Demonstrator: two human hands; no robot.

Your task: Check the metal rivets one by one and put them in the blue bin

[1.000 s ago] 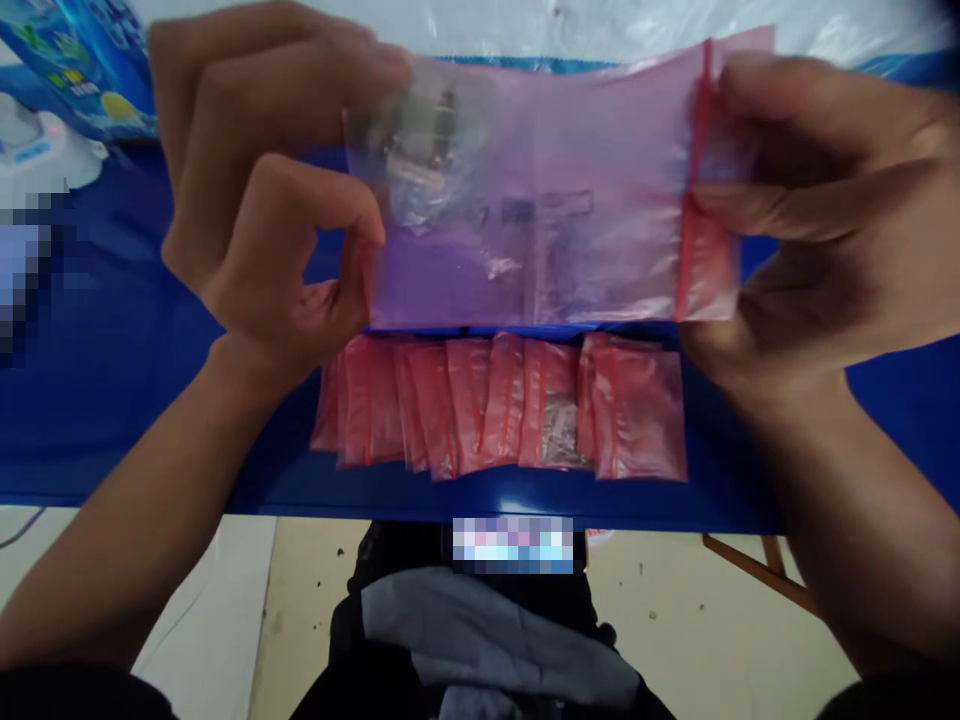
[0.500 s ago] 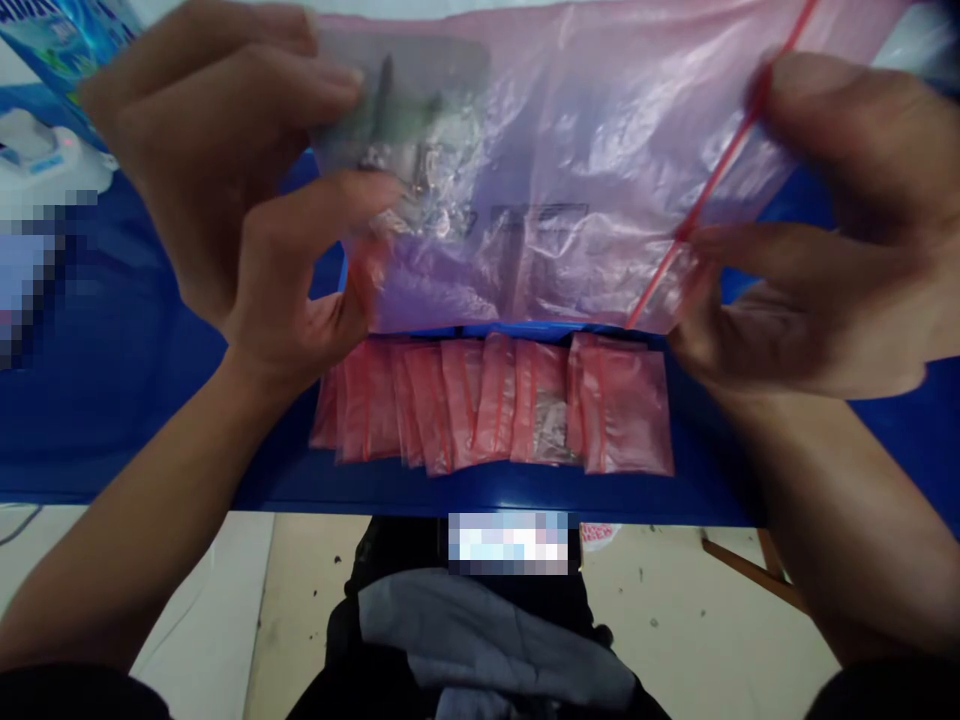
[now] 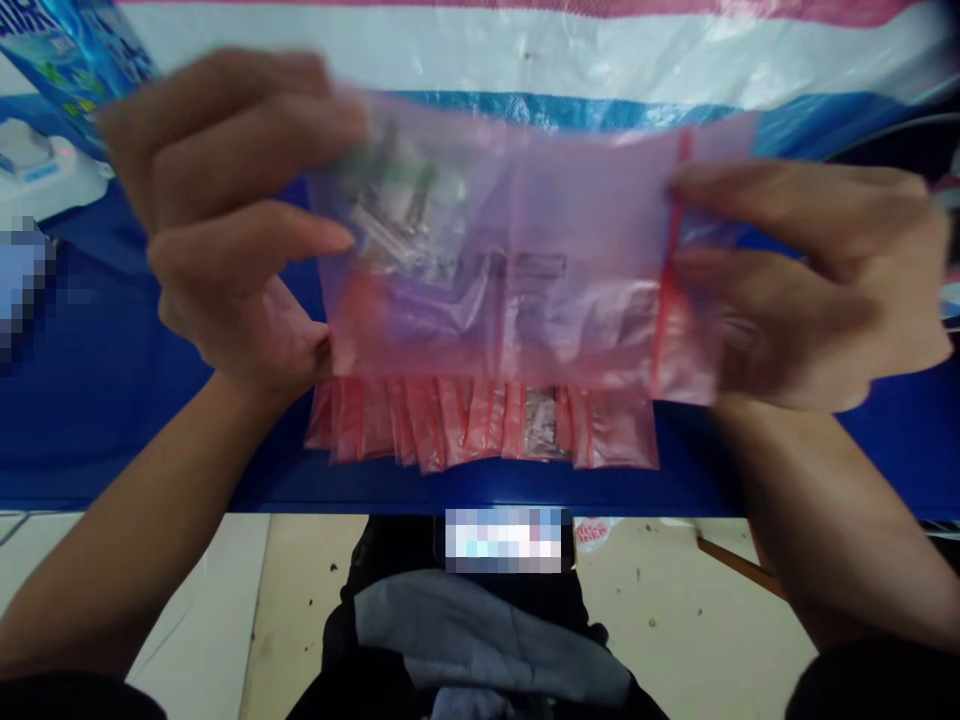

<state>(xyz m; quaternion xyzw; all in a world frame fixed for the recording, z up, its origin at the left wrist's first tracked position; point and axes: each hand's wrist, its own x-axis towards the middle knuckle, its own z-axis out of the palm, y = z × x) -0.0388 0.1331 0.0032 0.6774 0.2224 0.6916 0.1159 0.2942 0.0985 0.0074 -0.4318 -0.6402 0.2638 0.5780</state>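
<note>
Head view: the L hand (image 3: 217,250) pinches one end of a pink zip bag (image 3: 592,200); the R hand (image 3: 840,285) has the other end, thumb & fingers closed narrow at the red zip strip (image 3: 664,310). So both grips are on the bag, which is up in the air above the blue table (image 3: 90,420), spread fairly flat betw. the hands, w/ a crease across its middle.

Progress, as far as it shows: this one looks filled, w/ small metallic-looking parts (image 3: 397,215) toward the L-hand end, prob. in clear wrap, tho blur hides detail. Can't tell if the strip is pressed closed all the way. Bag not yet set down.

On the table just below, several pink bags (image 3: 480,425) lie overlapping in a row nr. the front edge. One shows silvery contents (image 3: 541,425); what's in the others can't be made out. Judging by layout, the row is prob. the done part & the held bag is what's left in hand; no. of any further bags unknown.
</note>
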